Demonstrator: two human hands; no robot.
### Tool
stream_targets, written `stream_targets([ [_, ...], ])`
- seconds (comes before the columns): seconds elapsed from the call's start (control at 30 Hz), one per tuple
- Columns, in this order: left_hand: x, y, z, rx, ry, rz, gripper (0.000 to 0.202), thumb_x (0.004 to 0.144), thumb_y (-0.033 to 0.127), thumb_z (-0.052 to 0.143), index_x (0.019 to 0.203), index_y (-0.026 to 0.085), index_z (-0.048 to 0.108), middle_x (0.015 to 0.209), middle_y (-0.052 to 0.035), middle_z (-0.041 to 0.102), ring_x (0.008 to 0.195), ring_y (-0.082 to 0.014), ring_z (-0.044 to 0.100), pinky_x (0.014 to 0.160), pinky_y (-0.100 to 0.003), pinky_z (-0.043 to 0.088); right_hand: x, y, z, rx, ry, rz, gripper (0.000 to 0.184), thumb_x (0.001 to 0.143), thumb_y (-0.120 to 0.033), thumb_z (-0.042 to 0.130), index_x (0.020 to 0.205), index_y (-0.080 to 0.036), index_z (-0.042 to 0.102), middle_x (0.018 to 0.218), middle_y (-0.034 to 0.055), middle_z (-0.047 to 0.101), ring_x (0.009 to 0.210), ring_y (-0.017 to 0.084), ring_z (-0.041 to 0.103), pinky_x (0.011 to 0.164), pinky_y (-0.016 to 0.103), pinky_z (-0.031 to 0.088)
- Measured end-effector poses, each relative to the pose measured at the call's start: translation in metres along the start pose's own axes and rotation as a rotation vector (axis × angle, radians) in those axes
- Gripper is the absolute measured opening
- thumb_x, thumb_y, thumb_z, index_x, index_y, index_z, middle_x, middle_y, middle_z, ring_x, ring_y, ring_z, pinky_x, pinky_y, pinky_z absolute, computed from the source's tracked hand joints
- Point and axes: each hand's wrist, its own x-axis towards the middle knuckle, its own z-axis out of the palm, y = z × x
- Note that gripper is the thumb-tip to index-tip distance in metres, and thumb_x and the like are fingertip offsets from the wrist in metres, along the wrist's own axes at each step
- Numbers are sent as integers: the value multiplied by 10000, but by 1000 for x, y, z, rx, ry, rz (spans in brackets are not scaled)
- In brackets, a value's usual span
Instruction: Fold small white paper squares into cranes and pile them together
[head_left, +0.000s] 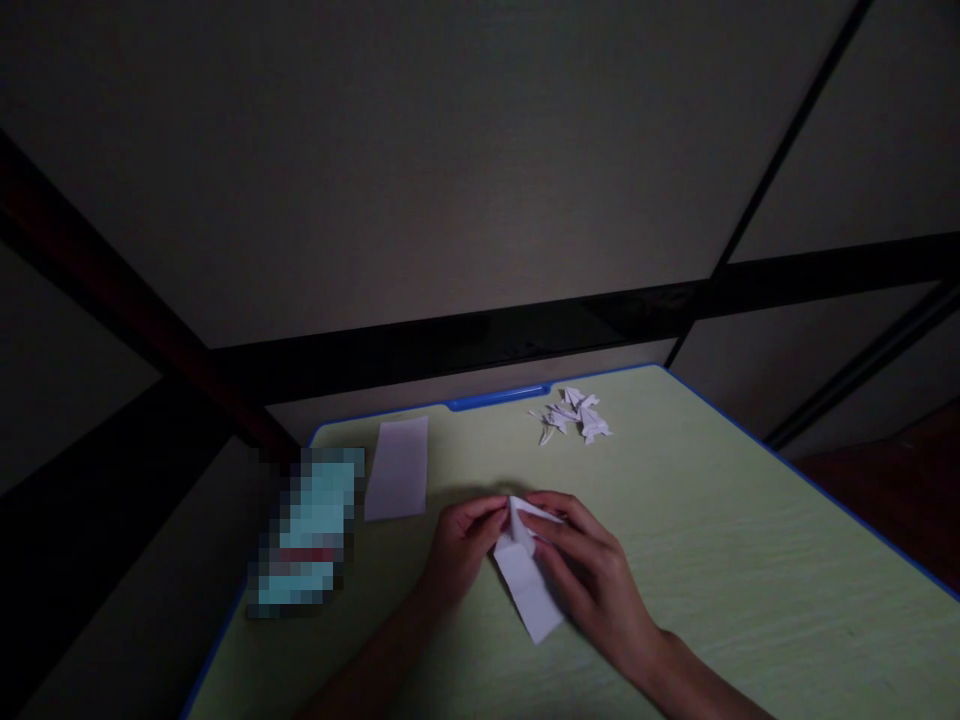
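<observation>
A strip of white paper [529, 590] lies on the pale green table [712, 560], partly folded at its far end. My left hand [461, 545] pinches that folded end from the left, fingers closed on it. My right hand [592, 575] presses and grips the same end from the right, covering part of the strip. The strip's near end lies free on the table between my wrists.
A flat white paper rectangle [397, 467] lies at the left, beside a blurred teal object [311, 530] at the table's left edge. A pile of several small folded white paper pieces [574, 413] sits near the far blue-rimmed edge. Dark walls and beams surround the table.
</observation>
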Motion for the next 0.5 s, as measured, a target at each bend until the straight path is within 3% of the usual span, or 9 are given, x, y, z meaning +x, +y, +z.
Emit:
stream_targets([
  [0.17, 1, 2, -3, 35, -42, 10, 183, 593, 232, 570, 694, 115, 667, 548, -6, 606, 517, -104, 483, 497, -194, 364, 0, 2, 2, 94, 47, 44, 310, 736, -132, 478, 1013, -254, 544, 948, 69, 498, 910, 187, 475, 767, 327, 411],
  [0.3, 0, 3, -3, 40, -53, 23, 177, 606, 240, 560, 684, 118, 663, 573, -16, 599, 540, -114, 488, 502, -198, 365, 2, 8, 3, 315, 163, 268, 232, 710, -193, 524, 941, -204, 539, 786, 43, 564, 699, 155, 531, 587, 265, 440],
  [0.37, -1, 3, -2, -8, -57, 20, 214, 607, 241, 569, 771, 129, 648, 644, -30, 609, 571, -120, 501, 507, -194, 368, 4, 11, 3, 405, 151, 404, 134, 696, -241, 540, 805, -166, 561, 637, 15, 558, 552, 123, 509, 471, 222, 402],
  [0.5, -3, 3, -1, -130, -154, -20, 359, 603, 231, 584, 956, 168, 579, 757, -41, 600, 581, -111, 500, 490, -183, 353, 8, 13, 2, 528, 143, 539, 167, 629, -288, 600, 696, -140, 562, 523, -19, 521, 441, 84, 444, 396, 190, 323],
])
